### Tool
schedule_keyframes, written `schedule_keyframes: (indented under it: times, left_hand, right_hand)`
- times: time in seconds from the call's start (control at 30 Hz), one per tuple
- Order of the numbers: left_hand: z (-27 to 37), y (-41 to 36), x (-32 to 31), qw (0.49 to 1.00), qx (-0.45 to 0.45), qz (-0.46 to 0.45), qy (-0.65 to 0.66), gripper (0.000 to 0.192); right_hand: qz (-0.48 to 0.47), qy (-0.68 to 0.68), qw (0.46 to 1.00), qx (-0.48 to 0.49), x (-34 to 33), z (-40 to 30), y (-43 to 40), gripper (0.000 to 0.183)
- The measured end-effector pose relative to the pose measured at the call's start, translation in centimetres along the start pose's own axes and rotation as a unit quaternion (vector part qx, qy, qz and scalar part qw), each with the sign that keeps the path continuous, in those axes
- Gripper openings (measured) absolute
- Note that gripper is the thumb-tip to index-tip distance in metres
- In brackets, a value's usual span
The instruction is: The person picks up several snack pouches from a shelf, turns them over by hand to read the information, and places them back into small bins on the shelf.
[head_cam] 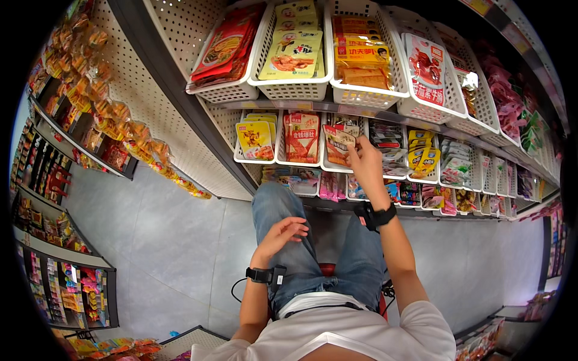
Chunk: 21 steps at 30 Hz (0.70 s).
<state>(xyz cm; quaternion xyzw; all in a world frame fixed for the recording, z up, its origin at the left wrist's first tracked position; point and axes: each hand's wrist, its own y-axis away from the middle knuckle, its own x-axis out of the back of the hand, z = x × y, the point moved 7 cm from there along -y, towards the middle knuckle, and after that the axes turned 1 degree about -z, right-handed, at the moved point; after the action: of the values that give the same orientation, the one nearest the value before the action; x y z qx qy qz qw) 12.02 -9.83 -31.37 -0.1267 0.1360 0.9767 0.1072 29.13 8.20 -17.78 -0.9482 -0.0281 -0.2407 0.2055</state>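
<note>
My right hand point(365, 160) reaches to the middle shelf and grips the right edge of a red and white snack packet point(338, 145) between thumb and fingers. The packet is tilted over a white plastic basket point(335, 168) that holds more packets. Just left of it, a basket holds red snack packets point(301, 137); farther left are yellow packets point(255, 141). Dark packets point(387, 140) lie in the basket to the right of my hand. My left hand point(283, 232) rests over my left thigh, fingers loosely bent, with nothing in it.
Above, the upper shelf juts out with perforated white baskets point(293, 90) of larger packets. Below are baskets of small sweets point(334, 185). A dark shelf upright point(180, 94) and a hanging string of packaged snacks point(131, 131) stand to the left. A red stool point(327, 269) is under me.
</note>
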Motion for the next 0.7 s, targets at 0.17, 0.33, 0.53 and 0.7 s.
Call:
schedule_keyframes:
  times: [0.17, 0.33, 0.53, 0.7]
  left_hand:
    - [5.6, 2.0, -1.0, 0.972, -0.154, 0.108, -0.139, 0.036]
    - [12.3, 6.0, -7.6, 0.948, -0.279, 0.055, -0.140, 0.036]
    - [10.3, 9.9, -13.7, 0.968, -0.193, -0.034, -0.158, 0.022]
    - [9.4, 13.9, -16.2, 0.966, -0.216, -0.076, -0.122, 0.022]
  right_hand:
    - [-0.034, -0.206, 0.977, -0.033, 3.9, -4.4, 7.0, 0.011]
    - [-0.124, -0.309, 0.939, -0.081, 6.5, -7.8, 13.7, 0.008]
    - [-0.173, -0.351, 0.917, -0.074, 8.0, -10.3, 20.6, 0.010]
    - [-0.210, -0.339, 0.914, -0.071, 7.8, -12.0, 26.5, 0.020]
